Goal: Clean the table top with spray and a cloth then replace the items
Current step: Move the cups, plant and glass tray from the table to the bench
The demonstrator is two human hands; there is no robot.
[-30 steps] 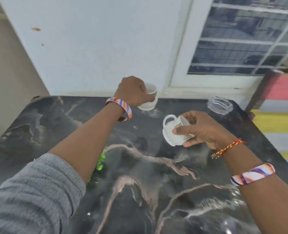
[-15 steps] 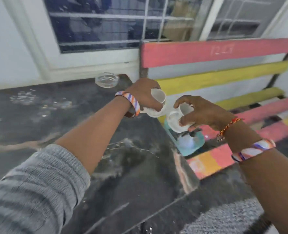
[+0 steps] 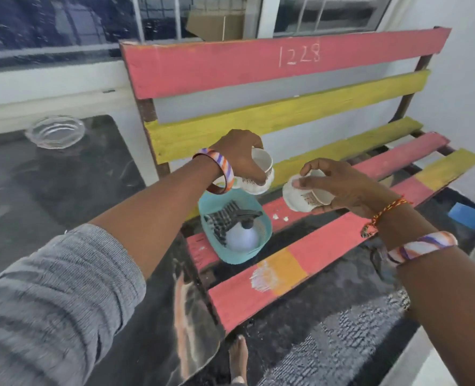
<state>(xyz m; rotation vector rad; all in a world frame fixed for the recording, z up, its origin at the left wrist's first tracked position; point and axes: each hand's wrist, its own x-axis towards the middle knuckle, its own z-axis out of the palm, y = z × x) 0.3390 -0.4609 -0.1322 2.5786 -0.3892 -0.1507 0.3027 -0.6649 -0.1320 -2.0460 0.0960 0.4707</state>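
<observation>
While I reach over the slatted bench (image 3: pixel 300 263), my left grip (image 3: pixel 237 154) clamps one white cup (image 3: pixel 261 169); my right grip (image 3: pixel 339 188) clamps another cup (image 3: pixel 300 197). A teal basket (image 3: pixel 261 240) sits just below both.

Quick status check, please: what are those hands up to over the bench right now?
Left hand grips one white cup; right hand grips another cup. Both above bench. Glass dish on table.

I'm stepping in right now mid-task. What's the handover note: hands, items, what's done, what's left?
Left hand grips a white cup; right hand grips a second cup. Both are held over the painted bench.
Teal basket on the bench holds the spray bottle and a checked cloth.
Glass dish still sits on the dark table.
Left: set cups down, remove dish, spray, wipe, replace items.
</observation>
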